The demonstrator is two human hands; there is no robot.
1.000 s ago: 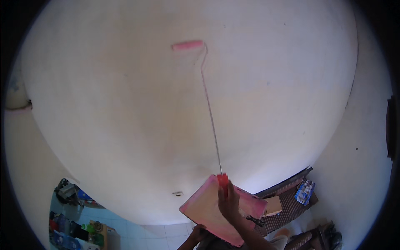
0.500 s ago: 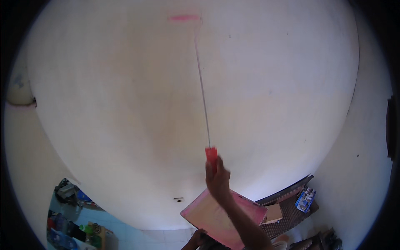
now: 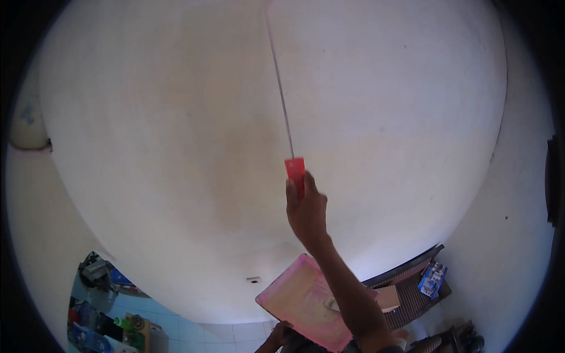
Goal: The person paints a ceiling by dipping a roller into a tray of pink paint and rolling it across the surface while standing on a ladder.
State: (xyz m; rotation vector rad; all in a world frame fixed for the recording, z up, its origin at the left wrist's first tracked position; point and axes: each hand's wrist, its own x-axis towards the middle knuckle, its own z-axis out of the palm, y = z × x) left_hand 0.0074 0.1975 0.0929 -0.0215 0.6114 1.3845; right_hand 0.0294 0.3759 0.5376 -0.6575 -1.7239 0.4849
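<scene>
Taking the pink paint tray as my landmark, I worked across from its left side. Far off to its lower left, a clutter of bottles and tools sat on pale blue floor tiles. Just below the tray's near edge, the left hand gripped it from underneath; I saw only a few curled fingers there, so I judged it clenched on the tray's rim. The tray looked like thin moulded plastic, light but floppy when loaded, so I judged that a hold under the edge would let it tip easily.

Directly above the tray, the right hand was raised against the white wall, fingers wrapped tightly round the red handle of the paint roller. Its thin metal shaft ran up from the handle and out of the top of the view, so the roller head was hidden. I judged the tool light, the wire springy under pressure, and the handle the only sound place to grip it.

To the right of the tray, a dark slatted shelf held a small blue packet.
</scene>
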